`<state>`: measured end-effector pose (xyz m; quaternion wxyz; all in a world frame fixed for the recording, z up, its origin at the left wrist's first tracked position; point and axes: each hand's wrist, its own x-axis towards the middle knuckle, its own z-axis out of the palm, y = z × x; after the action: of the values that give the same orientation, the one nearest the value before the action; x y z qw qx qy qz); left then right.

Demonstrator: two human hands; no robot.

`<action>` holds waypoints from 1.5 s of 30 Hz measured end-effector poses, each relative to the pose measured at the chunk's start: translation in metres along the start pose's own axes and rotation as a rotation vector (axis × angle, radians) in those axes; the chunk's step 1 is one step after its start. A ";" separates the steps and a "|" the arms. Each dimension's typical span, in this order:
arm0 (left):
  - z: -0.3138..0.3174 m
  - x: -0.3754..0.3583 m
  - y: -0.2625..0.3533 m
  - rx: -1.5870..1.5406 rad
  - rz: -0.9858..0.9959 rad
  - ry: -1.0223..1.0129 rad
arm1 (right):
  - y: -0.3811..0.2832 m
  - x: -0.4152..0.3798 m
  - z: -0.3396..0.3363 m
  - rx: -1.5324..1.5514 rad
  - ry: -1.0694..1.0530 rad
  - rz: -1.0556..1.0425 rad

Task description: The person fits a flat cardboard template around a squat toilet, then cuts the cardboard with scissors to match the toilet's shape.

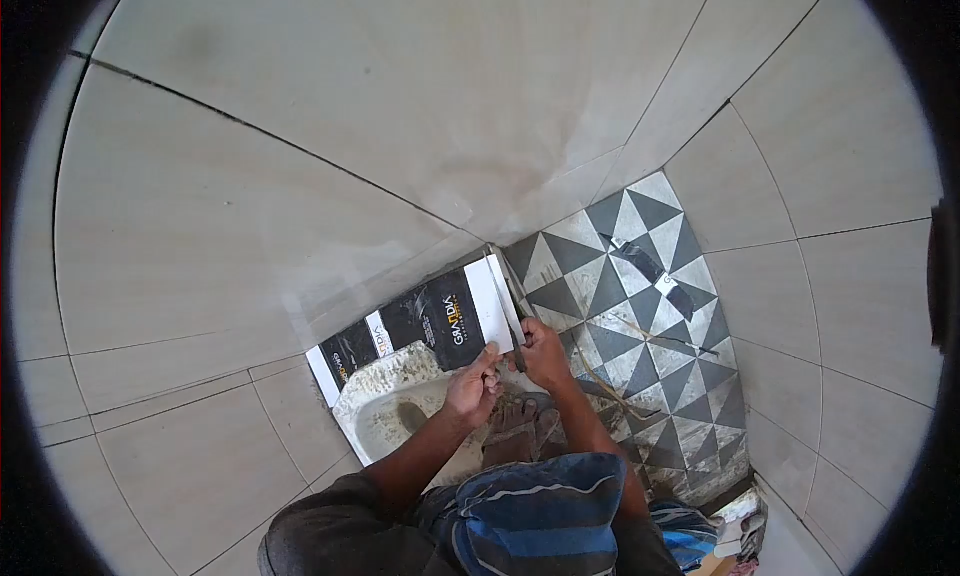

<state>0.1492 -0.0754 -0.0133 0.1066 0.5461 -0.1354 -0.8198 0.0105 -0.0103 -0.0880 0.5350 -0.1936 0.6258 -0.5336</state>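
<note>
A flat black-and-white printed cardboard sheet (430, 321) lies against the wall, over the back of a stained white squat toilet pan (375, 384). My left hand (474, 388) is closed at the sheet's near right corner, with the thumb on its white margin. Fingers of my right hand (543, 356) are wrapped round a long, thin, dark blade-like strip (511, 301). That strip runs along the right edge of the cardboard towards the wall corner. Its exact kind is too small to tell. My bare feet (513, 426) show below the hands, beside the pan.
Grey-and-white triangle-patterned floor tiles (610, 291) spread to the right. On them lie a dark printed scrap (655, 279) and a thin bent strip (605, 384). Large beige wall tiles (300, 126) close in the corner. Cloth and other items (735, 536) sit at lower right.
</note>
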 end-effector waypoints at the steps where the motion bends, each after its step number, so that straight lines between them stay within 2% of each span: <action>1: -0.001 0.001 0.000 0.000 0.000 0.000 | -0.003 -0.001 0.002 0.036 0.004 0.006; 5: -0.001 0.000 0.001 0.011 0.018 -0.021 | 0.007 0.002 0.005 0.094 0.000 -0.036; 8: 0.003 -0.005 0.004 0.038 0.017 -0.020 | 0.008 0.001 0.007 -0.026 0.016 -0.037; 20: 0.000 -0.002 0.002 0.010 0.037 -0.020 | 0.013 0.004 0.007 0.046 0.021 -0.106; 25: -0.003 0.001 -0.002 -0.017 0.009 0.004 | -0.003 0.000 0.003 -0.011 0.011 -0.036; 29: -0.002 0.001 -0.002 0.013 0.036 0.036 | 0.016 0.008 -0.002 -0.112 0.011 -0.060; 31: 0.000 0.000 -0.001 0.016 0.038 0.037 | -0.005 0.002 -0.002 0.033 -0.040 0.055; 41: 0.002 -0.002 -0.003 -0.020 0.037 0.066 | 0.010 0.007 -0.006 -0.015 -0.043 -0.017; 43: 0.003 -0.002 -0.003 -0.031 0.043 0.047 | -0.010 0.001 -0.005 0.145 -0.079 0.038; 45: 0.007 -0.005 -0.001 -0.025 0.032 0.097 | -0.008 0.001 -0.006 0.139 -0.076 0.036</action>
<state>0.1445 -0.0724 -0.0069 0.1328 0.5815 -0.1286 -0.7923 0.0022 -0.0114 -0.0819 0.5799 -0.1647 0.5700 -0.5583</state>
